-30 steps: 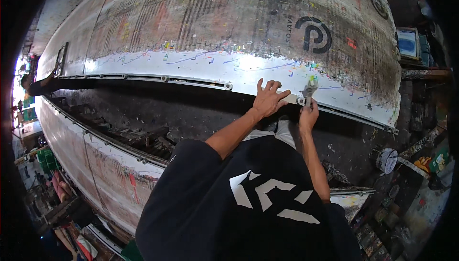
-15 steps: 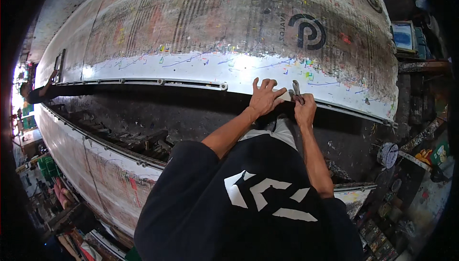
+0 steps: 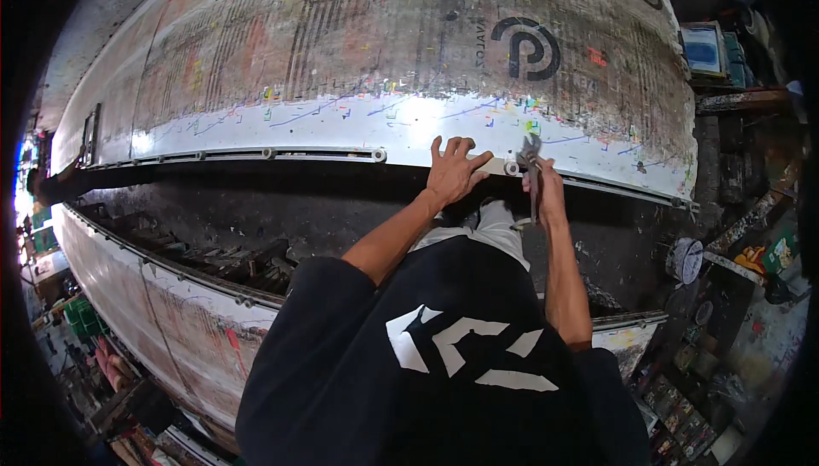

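Note:
A long printing table (image 3: 341,125) with a paint-specked top runs across in front of me, and a metal rail with round stops lines its near edge. My left hand (image 3: 452,177) lies on that edge with its fingers spread over the white border. Just right of its thumb sits a round pale stop (image 3: 512,168) on the rail. My right hand (image 3: 547,189) is closed round a pair of metal pliers (image 3: 531,159). Their jaws point away from me, just right of the stop and over the table edge; part of the handles is hidden by my fingers.
A second long table (image 3: 196,295) runs behind me on the left, across a dark aisle. Another person (image 3: 64,183) is by a frame (image 3: 91,135) at the far left end. A white bucket (image 3: 685,259) stands on the right.
The pliers have turned and come clear of the stop, which now shows, as does a handle below my right hand. My left hand keeps its place on the edge. The view has shifted slightly.

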Demonstrator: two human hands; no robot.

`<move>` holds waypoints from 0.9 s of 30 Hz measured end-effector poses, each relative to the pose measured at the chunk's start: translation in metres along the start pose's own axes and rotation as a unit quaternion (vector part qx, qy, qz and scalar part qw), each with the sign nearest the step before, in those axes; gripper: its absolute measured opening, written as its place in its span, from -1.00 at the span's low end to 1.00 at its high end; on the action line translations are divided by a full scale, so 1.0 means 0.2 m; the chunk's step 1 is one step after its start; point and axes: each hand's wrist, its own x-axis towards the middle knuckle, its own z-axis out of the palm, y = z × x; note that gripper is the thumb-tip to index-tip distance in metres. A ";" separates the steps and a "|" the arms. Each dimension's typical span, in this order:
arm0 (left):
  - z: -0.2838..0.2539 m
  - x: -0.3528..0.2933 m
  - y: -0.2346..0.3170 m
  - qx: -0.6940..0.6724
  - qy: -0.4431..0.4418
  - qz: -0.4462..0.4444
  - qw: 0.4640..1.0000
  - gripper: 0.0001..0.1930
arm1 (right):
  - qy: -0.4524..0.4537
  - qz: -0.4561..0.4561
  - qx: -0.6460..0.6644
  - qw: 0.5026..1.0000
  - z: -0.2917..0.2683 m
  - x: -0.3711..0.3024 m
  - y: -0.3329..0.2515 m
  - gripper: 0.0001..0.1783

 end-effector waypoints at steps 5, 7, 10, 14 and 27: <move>-0.02 0.00 0.00 -0.025 -0.006 -0.013 1.000 -0.57 | -0.129 0.101 0.165 0.973 -0.21 -0.04 0.03 -0.62; -0.02 0.01 0.01 -0.025 -0.004 -0.009 1.000 -0.57 | -0.111 0.094 -0.010 0.989 -0.23 0.01 0.04 -0.61; -0.02 0.02 0.01 -0.025 -0.006 -0.011 1.000 -0.57 | -0.111 0.053 -0.226 0.966 -0.23 0.01 -0.01 -0.61; -0.03 0.02 0.01 -0.024 -0.014 -0.021 0.999 -0.56 | -0.150 0.007 -0.314 0.938 -0.20 -0.03 -0.18 -0.59; -0.04 0.03 0.02 -0.023 -0.022 -0.025 0.999 -0.55 | -0.200 0.046 -0.472 0.858 -0.23 0.16 -0.23 -0.36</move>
